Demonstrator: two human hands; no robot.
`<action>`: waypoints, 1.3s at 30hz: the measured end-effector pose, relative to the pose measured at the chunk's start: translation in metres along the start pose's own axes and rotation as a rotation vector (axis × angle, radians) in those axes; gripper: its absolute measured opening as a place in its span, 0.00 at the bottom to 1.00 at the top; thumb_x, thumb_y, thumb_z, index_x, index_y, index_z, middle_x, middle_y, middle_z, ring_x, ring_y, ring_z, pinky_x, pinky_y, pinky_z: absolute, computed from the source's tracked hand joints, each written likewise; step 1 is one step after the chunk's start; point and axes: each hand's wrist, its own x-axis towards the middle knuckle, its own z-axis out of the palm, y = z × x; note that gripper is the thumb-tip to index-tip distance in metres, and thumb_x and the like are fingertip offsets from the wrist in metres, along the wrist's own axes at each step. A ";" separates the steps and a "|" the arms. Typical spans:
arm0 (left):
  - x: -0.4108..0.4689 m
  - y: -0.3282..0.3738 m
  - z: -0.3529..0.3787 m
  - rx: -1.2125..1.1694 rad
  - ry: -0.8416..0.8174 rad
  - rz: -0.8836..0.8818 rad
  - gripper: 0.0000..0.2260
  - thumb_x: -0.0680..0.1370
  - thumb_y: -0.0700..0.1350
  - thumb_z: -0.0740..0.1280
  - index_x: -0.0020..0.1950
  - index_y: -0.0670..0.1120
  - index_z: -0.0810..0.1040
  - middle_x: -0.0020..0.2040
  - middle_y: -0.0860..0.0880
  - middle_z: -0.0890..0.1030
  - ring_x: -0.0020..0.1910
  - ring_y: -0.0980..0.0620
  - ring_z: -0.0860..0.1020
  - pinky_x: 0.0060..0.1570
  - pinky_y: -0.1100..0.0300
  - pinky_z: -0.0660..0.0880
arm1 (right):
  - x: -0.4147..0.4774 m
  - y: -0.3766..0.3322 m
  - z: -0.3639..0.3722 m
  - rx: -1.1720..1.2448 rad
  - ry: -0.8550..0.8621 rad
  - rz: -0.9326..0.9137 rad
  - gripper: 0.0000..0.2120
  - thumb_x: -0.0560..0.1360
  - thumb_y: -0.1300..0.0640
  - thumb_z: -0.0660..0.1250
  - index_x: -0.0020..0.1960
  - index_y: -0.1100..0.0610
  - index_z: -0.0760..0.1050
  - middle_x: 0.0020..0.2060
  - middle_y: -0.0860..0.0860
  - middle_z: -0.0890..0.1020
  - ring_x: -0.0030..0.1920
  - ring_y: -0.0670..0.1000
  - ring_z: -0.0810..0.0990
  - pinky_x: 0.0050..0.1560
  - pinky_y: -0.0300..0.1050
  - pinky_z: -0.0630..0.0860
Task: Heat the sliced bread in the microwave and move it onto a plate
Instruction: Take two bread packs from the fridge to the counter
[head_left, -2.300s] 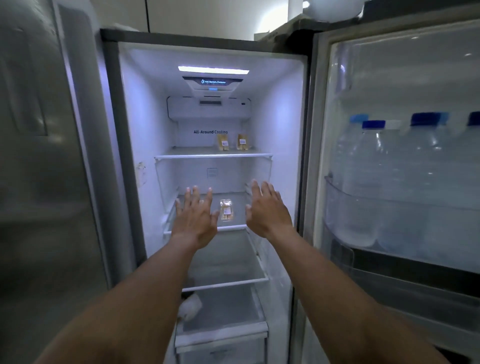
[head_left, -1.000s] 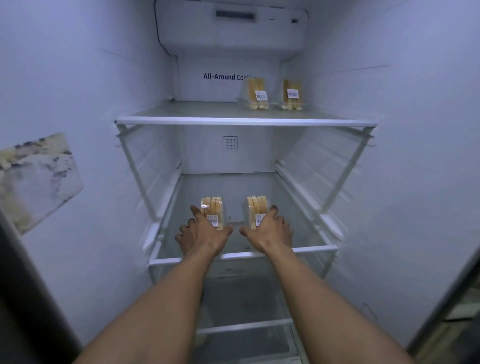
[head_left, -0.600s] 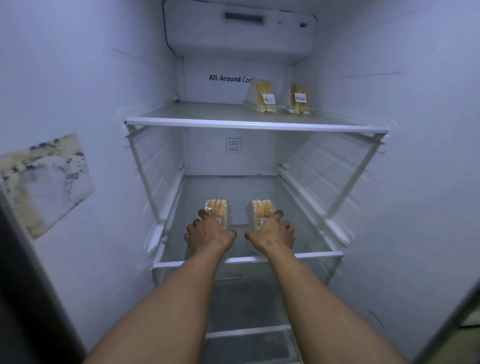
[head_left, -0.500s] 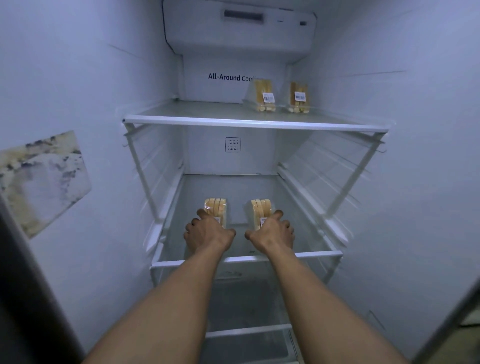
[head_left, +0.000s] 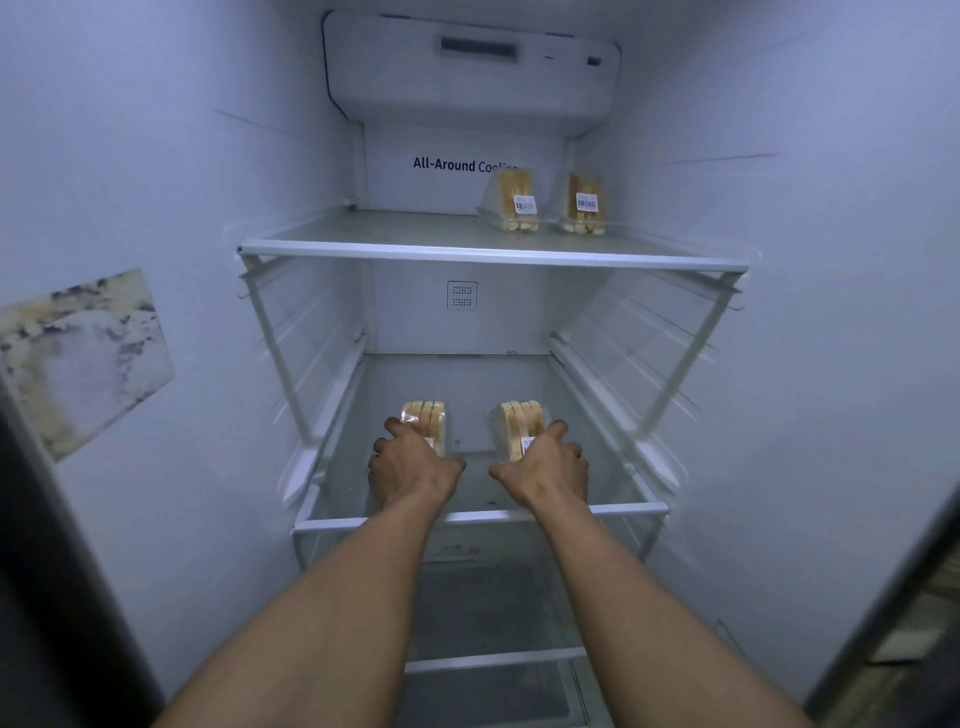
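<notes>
Glass shelf (head_left: 480, 515): left hand (head_left: 410, 470), right hand (head_left: 545, 467) each grasping bread pack (head_left: 426, 418), (head_left: 519, 421); open room either side.

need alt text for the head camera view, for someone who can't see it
Two bare hands reach into an open fridge, the left hand and right hand each gripping a clear pack of sliced bread, the left pack and right pack, on the middle shelf. Two more bread packs stand at the back right of the upper shelf.
</notes>
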 end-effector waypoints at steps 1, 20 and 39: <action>-0.003 0.001 -0.003 -0.008 0.003 -0.002 0.42 0.66 0.56 0.79 0.71 0.43 0.61 0.65 0.39 0.74 0.61 0.39 0.76 0.56 0.49 0.75 | -0.002 -0.001 -0.004 0.001 0.004 -0.004 0.43 0.65 0.42 0.78 0.69 0.60 0.61 0.61 0.62 0.75 0.60 0.61 0.75 0.60 0.51 0.73; -0.136 0.014 -0.119 -0.039 0.136 0.010 0.41 0.66 0.57 0.79 0.70 0.43 0.63 0.64 0.41 0.76 0.60 0.41 0.78 0.51 0.51 0.75 | -0.119 -0.016 -0.114 0.037 0.082 -0.047 0.43 0.66 0.43 0.78 0.69 0.61 0.59 0.62 0.62 0.75 0.61 0.61 0.74 0.56 0.51 0.74; -0.307 -0.049 -0.252 -0.103 0.260 0.006 0.39 0.66 0.55 0.80 0.68 0.43 0.64 0.59 0.42 0.77 0.52 0.44 0.77 0.41 0.54 0.71 | -0.319 -0.024 -0.208 0.053 0.095 -0.168 0.45 0.67 0.41 0.78 0.71 0.61 0.58 0.63 0.62 0.74 0.61 0.61 0.74 0.57 0.52 0.73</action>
